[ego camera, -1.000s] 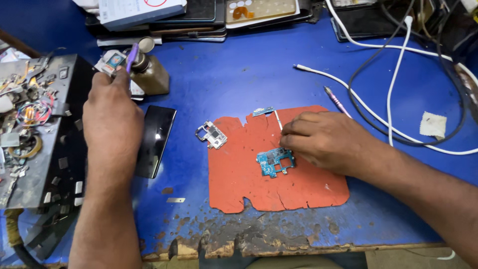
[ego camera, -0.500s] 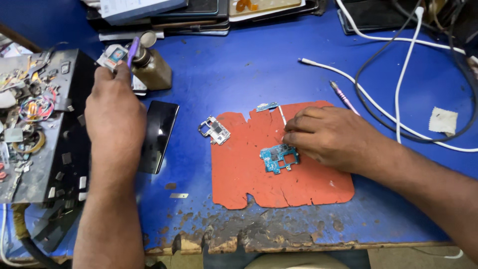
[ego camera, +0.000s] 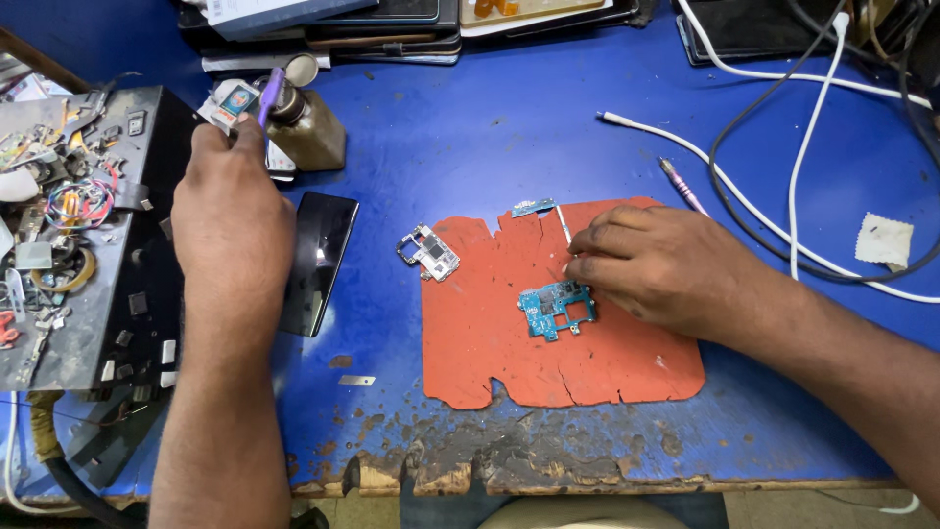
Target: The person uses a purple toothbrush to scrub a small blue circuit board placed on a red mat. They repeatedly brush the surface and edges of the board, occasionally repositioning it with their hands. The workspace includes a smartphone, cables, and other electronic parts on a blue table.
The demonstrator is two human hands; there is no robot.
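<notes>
The left hand [ego camera: 232,211] reaches toward the far left of the blue bench [ego camera: 509,127], its fingers closed around a thin purple tool [ego camera: 269,95] whose upper end sticks up above the knuckles. The tool's tip sits at the neck of a small brass-coloured bottle [ego camera: 308,127] that stands upright on the bench, and a small card-like piece [ego camera: 235,100] lies just beside the fingertips; whether the fingers also touch that piece cannot be told. A dark phone [ego camera: 321,260] lies flat on the bench just right of the left wrist.

The right hand [ego camera: 656,269] rests on a worn orange mat [ego camera: 548,362] near the middle of the bench. Its fingers are bent and drawn narrow, pressing down on the right edge of a small blue circuit board [ego camera: 553,309] that lies flat on the mat. A thin white strip [ego camera: 563,223] runs from the fingertips toward a small blue part [ego camera: 532,207] at the mat's far edge. A metal frame piece [ego camera: 429,253] lies on the bench, touching the mat's left edge.

To the left stands a dark metal box [ego camera: 137,294] with scrap parts heaped on top. White cables [ego camera: 744,211] and a dark cable [ego camera: 725,167] loop over the right side of the bench, with a pink-tipped pen tool [ego camera: 682,186] between them and the mat, and a scrap of white cloth [ego camera: 884,242] well to the right. The bench's near edge is chipped down to bare wood
</notes>
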